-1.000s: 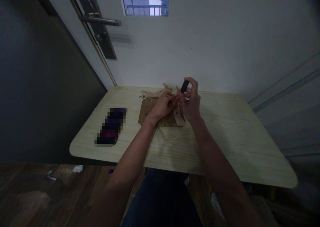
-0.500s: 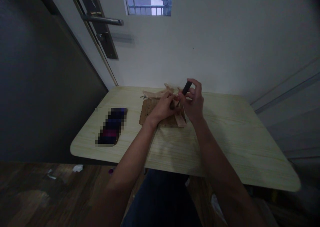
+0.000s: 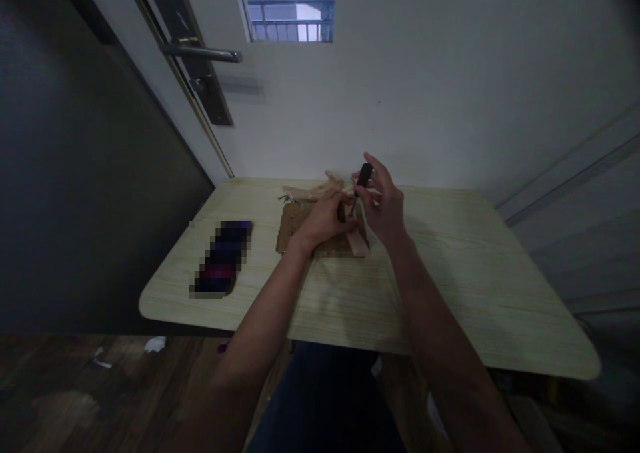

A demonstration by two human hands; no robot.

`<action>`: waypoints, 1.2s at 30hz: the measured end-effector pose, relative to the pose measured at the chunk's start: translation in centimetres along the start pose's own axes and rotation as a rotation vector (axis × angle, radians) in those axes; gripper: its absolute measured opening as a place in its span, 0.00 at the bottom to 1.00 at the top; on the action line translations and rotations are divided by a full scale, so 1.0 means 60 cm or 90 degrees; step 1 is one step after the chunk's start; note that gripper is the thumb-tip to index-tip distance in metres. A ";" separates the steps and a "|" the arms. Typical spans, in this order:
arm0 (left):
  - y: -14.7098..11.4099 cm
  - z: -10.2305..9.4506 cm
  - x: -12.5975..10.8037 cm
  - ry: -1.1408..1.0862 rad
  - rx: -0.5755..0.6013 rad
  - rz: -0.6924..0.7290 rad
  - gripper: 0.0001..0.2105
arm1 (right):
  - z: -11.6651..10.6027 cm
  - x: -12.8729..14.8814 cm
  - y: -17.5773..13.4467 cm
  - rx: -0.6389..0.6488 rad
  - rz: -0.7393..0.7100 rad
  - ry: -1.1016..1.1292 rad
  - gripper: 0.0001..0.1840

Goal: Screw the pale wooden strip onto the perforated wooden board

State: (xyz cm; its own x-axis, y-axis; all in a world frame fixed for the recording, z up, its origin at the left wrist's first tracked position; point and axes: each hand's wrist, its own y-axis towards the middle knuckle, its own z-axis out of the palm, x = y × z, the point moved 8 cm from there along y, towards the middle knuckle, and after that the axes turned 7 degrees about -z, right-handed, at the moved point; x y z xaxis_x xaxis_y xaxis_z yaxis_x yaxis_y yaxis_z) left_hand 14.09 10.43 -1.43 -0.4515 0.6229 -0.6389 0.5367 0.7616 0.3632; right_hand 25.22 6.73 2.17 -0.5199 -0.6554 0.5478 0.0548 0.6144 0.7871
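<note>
My right hand (image 3: 384, 203) grips a screwdriver (image 3: 365, 175) by its black handle, with thumb and fingers around it. The shaft slants down to a pale wooden strip (image 3: 357, 243) lying over a brown cardboard piece (image 3: 290, 230). My left hand (image 3: 325, 221) is closed on the wooden strip, its thumb close to the screwdriver's tip. Whatever sits under the tip is too small to make out. Behind the hands, more wooden pieces (image 3: 305, 192) lie along the cardboard's far edge, with small dark bits that look like screws at their left end.
A blurred-out phone-like object (image 3: 223, 260) lies on the left of the light wooden table (image 3: 465, 273). Behind the table stands a white door with a metal handle (image 3: 203, 53) and a small window. White scraps (image 3: 155, 344) lie on the floor at left.
The screwdriver has become more upright, and my right index finger has lifted off the handle's end. My left hand stays in place. The whole view has shifted slightly.
</note>
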 end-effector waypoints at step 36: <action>0.002 0.003 0.002 0.006 0.009 0.006 0.17 | 0.008 0.017 -0.001 -0.059 -0.027 0.033 0.17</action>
State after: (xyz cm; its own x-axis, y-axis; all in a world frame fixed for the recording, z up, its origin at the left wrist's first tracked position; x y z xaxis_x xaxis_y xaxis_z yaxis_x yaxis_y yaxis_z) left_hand 14.22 10.53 -1.57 -0.4530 0.6319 -0.6289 0.5507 0.7530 0.3600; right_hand 24.27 6.26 2.55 -0.4795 -0.7032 0.5250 0.1133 0.5436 0.8317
